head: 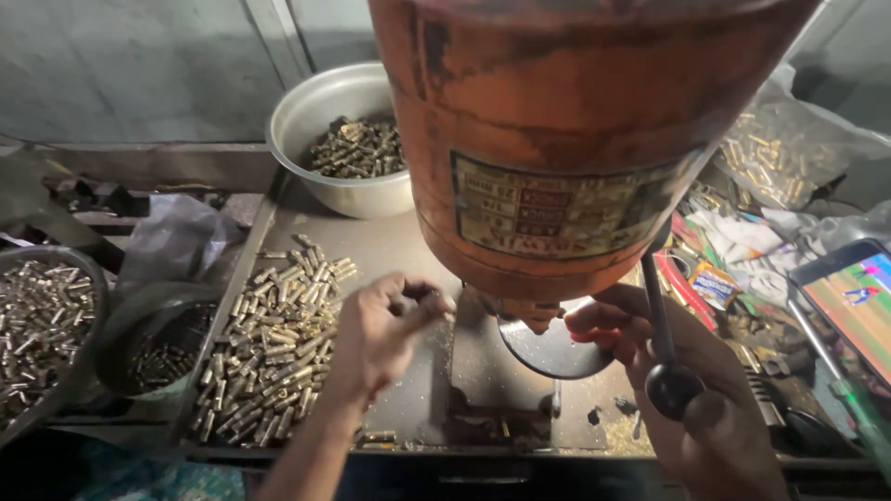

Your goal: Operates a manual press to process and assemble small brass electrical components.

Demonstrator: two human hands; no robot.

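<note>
A big orange drill-press head [566, 139] fills the top centre and hides the spindle below it. My left hand [385, 329] pinches a small metal piece between thumb and fingers, just left of the spindle area. My right hand [631, 339] reaches under the machine head beside the round metal work plate [548, 353]; whether it holds anything is hidden. A lever with a black knob [673, 388] hangs in front of my right wrist. A heap of small brass tubes [274, 348] lies on the metal tray [390, 241] left of my left hand.
A steel bowl [320, 107] of dark brass pieces stands at the back. A round pan [42, 320] of silvery pieces and a dark bowl [153, 348] sit at the left. A plastic bag of brass parts [775, 153], rags and a lit phone [849, 297] crowd the right.
</note>
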